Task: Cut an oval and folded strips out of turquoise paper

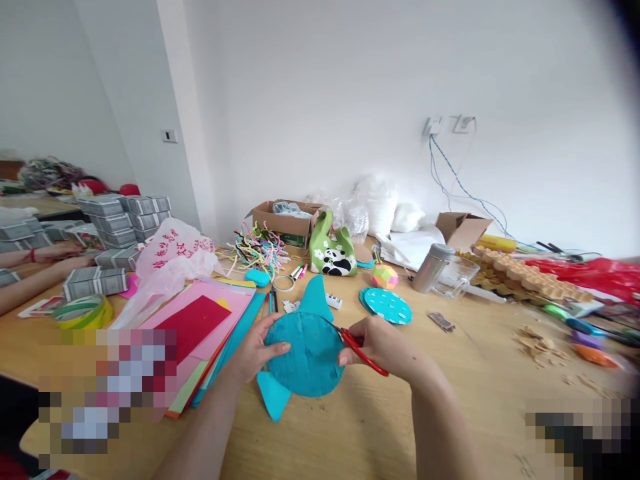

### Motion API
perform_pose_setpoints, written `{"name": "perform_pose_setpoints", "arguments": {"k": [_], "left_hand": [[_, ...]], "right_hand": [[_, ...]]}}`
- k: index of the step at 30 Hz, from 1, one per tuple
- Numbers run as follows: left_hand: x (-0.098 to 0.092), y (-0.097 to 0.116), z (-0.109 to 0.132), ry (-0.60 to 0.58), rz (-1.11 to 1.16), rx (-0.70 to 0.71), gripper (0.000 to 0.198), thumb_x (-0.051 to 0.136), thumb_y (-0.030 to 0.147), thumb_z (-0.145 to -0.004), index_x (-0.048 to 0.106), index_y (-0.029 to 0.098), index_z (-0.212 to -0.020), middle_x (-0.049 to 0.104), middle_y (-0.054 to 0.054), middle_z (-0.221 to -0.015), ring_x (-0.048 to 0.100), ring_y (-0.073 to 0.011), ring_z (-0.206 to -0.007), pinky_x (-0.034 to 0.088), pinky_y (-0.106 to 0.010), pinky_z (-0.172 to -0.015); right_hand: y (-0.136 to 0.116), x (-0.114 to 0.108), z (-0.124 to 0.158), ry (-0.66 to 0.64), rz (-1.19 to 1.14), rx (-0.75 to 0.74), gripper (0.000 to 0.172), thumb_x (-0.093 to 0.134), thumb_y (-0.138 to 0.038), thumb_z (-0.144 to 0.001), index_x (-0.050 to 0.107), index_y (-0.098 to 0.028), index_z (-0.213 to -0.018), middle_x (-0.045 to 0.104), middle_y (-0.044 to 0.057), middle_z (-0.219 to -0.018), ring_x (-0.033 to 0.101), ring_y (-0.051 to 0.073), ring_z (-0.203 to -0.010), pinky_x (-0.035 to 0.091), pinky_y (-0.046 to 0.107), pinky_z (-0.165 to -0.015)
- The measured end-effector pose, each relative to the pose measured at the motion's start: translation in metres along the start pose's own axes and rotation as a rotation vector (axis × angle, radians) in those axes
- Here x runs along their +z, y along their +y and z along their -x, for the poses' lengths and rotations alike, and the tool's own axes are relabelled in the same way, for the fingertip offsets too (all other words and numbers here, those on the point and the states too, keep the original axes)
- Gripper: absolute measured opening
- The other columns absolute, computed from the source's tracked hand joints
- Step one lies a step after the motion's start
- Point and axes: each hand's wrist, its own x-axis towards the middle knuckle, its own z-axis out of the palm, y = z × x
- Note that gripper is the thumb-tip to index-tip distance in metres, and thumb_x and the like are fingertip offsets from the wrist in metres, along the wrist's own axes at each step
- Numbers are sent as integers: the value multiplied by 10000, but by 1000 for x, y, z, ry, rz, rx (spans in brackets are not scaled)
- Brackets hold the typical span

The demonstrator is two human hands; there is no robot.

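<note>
Between my hands is a round blue disc [305,357] with blue paper jutting past its edge at the top [316,299] and lower left. My left hand [257,347] grips the disc's left side, thumb on its face. Red-handled scissors [363,353] are in my right hand [383,343], their blades lying at the disc's upper right edge. To the right lie blue discs with pale marks [387,305]. Beyond the disc are a white eraser [334,301] and a tape ring [283,283].
Coloured paper sheets [200,327] and a white plastic bag [173,257] lie left. A green panda bag [333,250], steel flask [433,268] and glass mug [457,277] stand behind. Egg cartons [530,273] are right. Another person's arms [45,267] reach near grey boxes [95,283].
</note>
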Motion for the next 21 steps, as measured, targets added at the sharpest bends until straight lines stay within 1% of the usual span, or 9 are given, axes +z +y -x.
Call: {"name": "perform_pose_setpoints", "arguments": {"k": [2,5,8,12,14,17,21], "left_hand": [[0,0,1,-14,-15,4,564,838,302,-640,625,211,-1155,680,-143,-1158,629,-345,-1085,501,-469,-894],[-3,-1,1,-33,-25,24,564,825,299,-663,617,212,-1180,677,-150,-1164,626,-345,-1094,504,-466,-891],[-5,-2,1,-44,-35,35,541,809,286,-690,613,222,-1191,673,-145,-1180,625,-336,-1103,508,-444,-889],[-6,-3,0,-54,-45,28,530,807,281,-694,612,230,-1183,664,-130,-1207,606,-335,-1134,507,-427,-889],[-5,-3,0,-52,-40,21,525,810,279,-689,616,234,-1175,671,-128,-1190,614,-335,-1118,509,-425,-881],[-2,-1,0,-56,-39,19,500,813,282,-683,635,237,-1148,693,-124,-1124,642,-328,-1055,511,-424,-868],[0,2,1,-124,-82,26,454,802,302,-693,662,230,-1118,705,-117,-1071,653,-328,-1013,512,-422,-854]], "right_hand": [[0,0,0,-17,10,-6,685,593,-829,-606,375,-183,-534,259,-58,-542,194,97,-560,132,269,-468],[1,1,0,-27,12,-4,681,594,-828,-606,396,-181,-533,268,-57,-541,200,96,-560,136,265,-469],[1,1,-1,-23,-4,9,683,599,-835,-587,439,-175,-519,277,-54,-535,205,99,-563,141,263,-469],[2,1,-1,-22,-24,32,682,594,-842,-581,510,-167,-523,311,-46,-520,210,103,-558,145,267,-464],[2,1,-1,-23,-10,26,679,592,-838,-590,493,-170,-521,301,-48,-518,201,102,-556,139,269,-461],[2,0,0,-23,28,6,681,591,-836,-597,425,-179,-523,276,-54,-529,191,102,-562,135,269,-465],[1,0,0,-42,43,1,688,583,-844,-594,383,-188,-541,281,-55,-543,202,102,-567,148,266,-469]]}}
